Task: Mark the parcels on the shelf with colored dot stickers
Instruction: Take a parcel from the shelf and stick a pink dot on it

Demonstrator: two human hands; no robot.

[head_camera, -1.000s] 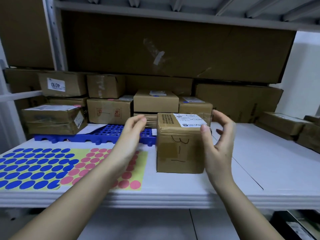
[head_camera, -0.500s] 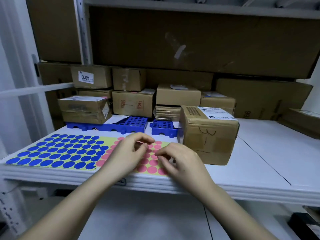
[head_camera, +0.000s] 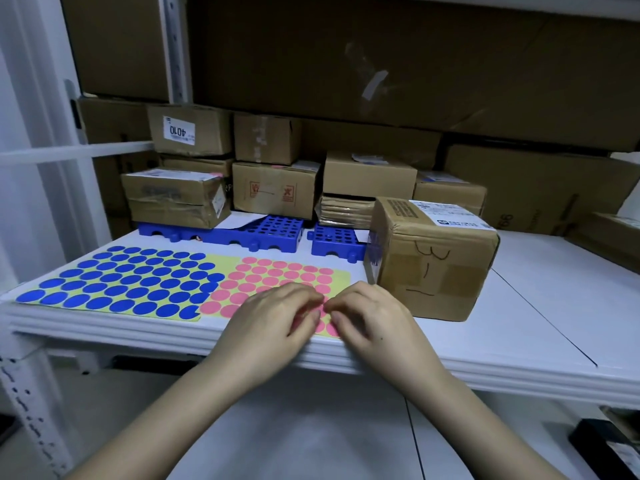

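Two hands: both over the pink sticker sheet at the front edge of the shelf, fingertips nearly meeting.
Left hand: fingers curled, tips down on the pink dots; whether a dot is pinched I cannot tell.
Right hand: fingers curled the same way, tips on the sheet's near right corner; hold on a dot not discernible.
Blue sticker sheet: flat toward the front left corner, its right edge meeting the pink sheet.
Front parcel: upright just right of the pink sheet, white label on top, pen marks on its near face.
Other parcels: stacked along the back of the shelf.
Blue plastic grids: between the sheets and the rear stack.
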